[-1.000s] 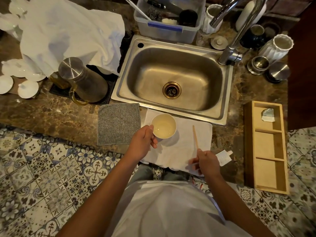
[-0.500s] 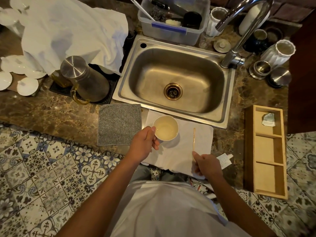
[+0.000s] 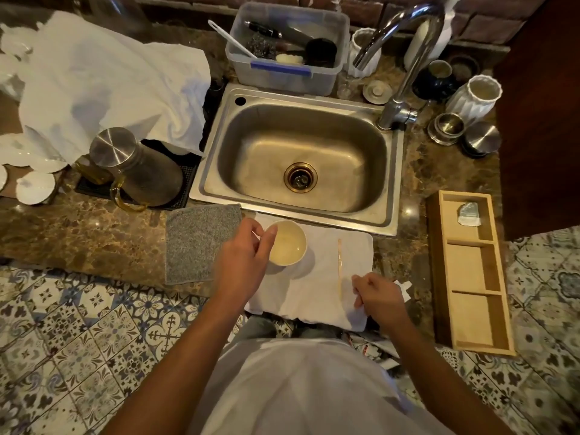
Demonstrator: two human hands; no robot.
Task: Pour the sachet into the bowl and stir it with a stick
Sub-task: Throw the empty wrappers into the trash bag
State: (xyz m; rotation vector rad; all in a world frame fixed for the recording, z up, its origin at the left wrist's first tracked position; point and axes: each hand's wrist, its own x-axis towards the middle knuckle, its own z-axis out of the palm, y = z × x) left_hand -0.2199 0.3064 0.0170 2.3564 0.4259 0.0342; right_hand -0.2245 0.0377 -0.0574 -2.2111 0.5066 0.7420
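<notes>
Left hand (image 3: pixel 243 262) grips rim of bowl (image 3: pixel 287 243), thumb on near edge | right hand (image 3: pixel 378 296) loosely curled, holding nothing, resting on white cloth (image 3: pixel 317 287) | stick (image 3: pixel 340 268) lies flat on cloth, between bowl and right hand | bowl holds pale yellowish liquid | torn sachet (image 3: pixel 403 288) just behind right hand

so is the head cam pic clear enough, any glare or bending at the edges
Head view: warm, dim light; bowl and stick sharp on the white cloth; small bright glints on the faucet; wide-angle bending curves the wooden tray and floor tiles at the edges.
</notes>
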